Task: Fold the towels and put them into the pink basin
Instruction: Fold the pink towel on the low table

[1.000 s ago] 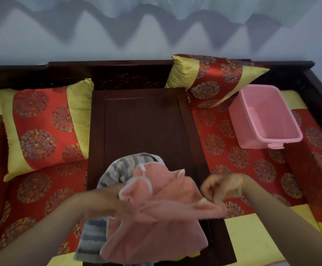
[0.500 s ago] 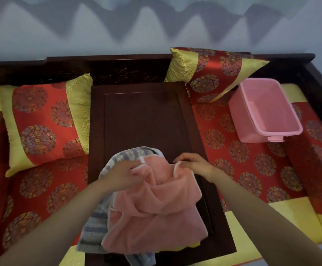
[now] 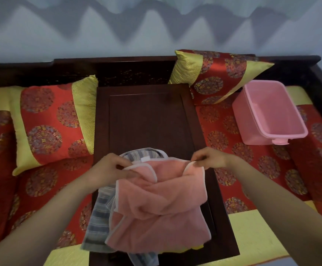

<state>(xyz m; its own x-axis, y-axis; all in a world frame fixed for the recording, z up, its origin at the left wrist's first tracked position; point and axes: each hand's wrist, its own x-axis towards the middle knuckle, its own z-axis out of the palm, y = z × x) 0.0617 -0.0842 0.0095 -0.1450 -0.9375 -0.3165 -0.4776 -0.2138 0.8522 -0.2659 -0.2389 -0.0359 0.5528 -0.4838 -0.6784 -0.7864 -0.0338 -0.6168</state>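
1. Pink terry with a white hem: the pink towel (image 3: 160, 204) lies crumpled on the near end of the dark wood table (image 3: 148, 120), with its far edge lifted off the surface.
2. The left grip (image 3: 108, 169) pinches that edge at its left corner, thumb on top of the hem and fingers curled beneath.
3. The right grip (image 3: 210, 157) pinches the right corner between thumb and fingertips. The hem sags between the two grips.
4. A striped towel (image 3: 98, 221) (blue-grey and white) lies under the pink one. It shows behind it, along its left side and hanging over the table's near edge.
5. A yellow sliver (image 3: 196, 246) peeks out below the pink towel's near right corner. It is possibly another cloth, but too little shows to tell.
6. The basin (image 3: 252, 121) stands upright on the red seat (image 3: 242, 160) to the right of the table, well apart from both towels.
7. One pillow (image 3: 48, 121) lies left of the table, touching its edge. A second pillow (image 3: 213, 77) leans at the back right, just behind the basin.
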